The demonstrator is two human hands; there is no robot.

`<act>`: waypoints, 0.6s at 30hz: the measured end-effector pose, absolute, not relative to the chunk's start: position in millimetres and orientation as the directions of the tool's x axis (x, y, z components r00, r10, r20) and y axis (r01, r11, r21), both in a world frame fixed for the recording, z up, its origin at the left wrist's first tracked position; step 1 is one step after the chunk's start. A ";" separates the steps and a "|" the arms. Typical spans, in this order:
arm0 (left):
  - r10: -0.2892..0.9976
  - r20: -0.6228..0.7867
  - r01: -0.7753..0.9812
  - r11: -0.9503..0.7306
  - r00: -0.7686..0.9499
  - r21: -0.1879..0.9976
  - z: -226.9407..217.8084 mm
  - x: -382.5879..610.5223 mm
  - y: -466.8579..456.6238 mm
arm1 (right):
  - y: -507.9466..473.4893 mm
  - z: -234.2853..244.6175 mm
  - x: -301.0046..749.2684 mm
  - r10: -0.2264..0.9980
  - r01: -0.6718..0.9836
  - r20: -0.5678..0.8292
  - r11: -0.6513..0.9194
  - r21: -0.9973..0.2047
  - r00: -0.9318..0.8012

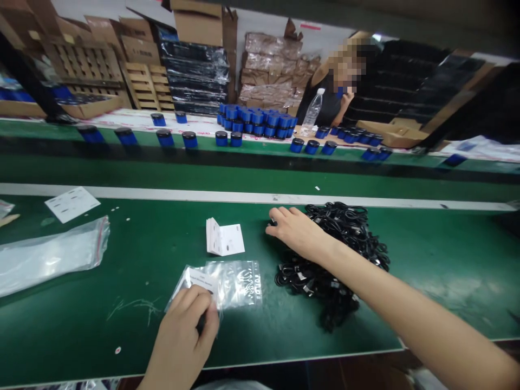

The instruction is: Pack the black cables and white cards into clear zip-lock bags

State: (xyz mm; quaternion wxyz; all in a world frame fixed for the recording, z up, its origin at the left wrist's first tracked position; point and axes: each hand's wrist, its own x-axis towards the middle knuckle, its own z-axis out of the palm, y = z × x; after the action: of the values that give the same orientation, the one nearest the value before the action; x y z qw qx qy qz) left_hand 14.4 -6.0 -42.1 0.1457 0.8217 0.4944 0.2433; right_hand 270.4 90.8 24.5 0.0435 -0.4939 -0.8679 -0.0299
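Note:
My left hand (184,325) is closed in a pinch at the near side of a clear plastic bag (239,281), which has a printed leaflet (199,279) in or under it. Something dark shows between thumb and finger, too hidden to name. My right hand (294,233) reaches over the left edge of a heap of black USB cables (345,238). Its fingers are curled closed, and a small dark cable end (272,222) shows at the fingertips. A folded white leaflet (229,239) stands partly open between the two hands, touched by neither.
Left on the green table (134,260) lie a stack of clear zip bags (57,254) and a white card (72,204). Blue jars with black lids (260,122) line the raised shelf beyond, beside a plastic bottle (312,112). Behind it is another person (325,103).

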 end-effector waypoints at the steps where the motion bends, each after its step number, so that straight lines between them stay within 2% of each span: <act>1: 0.882 0.263 0.742 -0.471 0.391 0.477 -43.0 14.4 -6.0 | 99.1 21.9 275.7 0.845 0.849 0.095 0.528 0.004 -0.526; 5: 0.884 0.270 0.746 -0.467 0.381 0.475 -44.3 14.7 -6.9 | 114.7 19.1 285.2 0.823 0.819 0.082 0.567 -0.090 -0.562; 10: 0.885 0.271 0.740 -0.464 0.377 0.487 -44.6 12.6 -7.5 | 64.3 30.7 250.3 0.828 0.760 0.056 0.537 -0.367 -0.558; 11: 0.883 0.278 0.737 -0.469 0.378 0.486 -44.9 11.6 -7.4 | 47.1 30.5 237.9 0.818 0.718 0.035 0.522 -0.460 -0.574; 12: 0.880 0.280 0.733 -0.475 0.385 0.487 -44.9 10.7 -7.2 | 30.1 28.5 225.3 0.812 0.605 -0.019 0.420 -0.677 -0.584; 13: 0.877 0.276 0.726 -0.480 0.393 0.493 -44.5 9.9 -7.0 | 14.8 25.1 213.5 0.792 0.505 -0.074 0.311 -0.805 -0.606; 15: 0.883 0.256 0.714 -0.469 0.393 0.520 -42.2 9.2 -6.5 | -7.3 15.7 194.9 0.832 0.466 -0.106 0.194 -0.863 -0.544; 18: 0.911 0.225 0.707 -0.410 0.345 0.576 -36.8 10.5 -6.4 | -18.0 3.7 184.0 0.894 0.502 -0.086 0.166 -0.849 -0.440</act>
State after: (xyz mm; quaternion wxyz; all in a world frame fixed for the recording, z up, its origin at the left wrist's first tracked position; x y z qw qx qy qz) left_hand 10.5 -6.4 -36.8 0.1933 0.7971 0.5076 0.2640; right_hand 184.0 -18.0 3.7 0.2257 -0.4785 -0.7294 0.4336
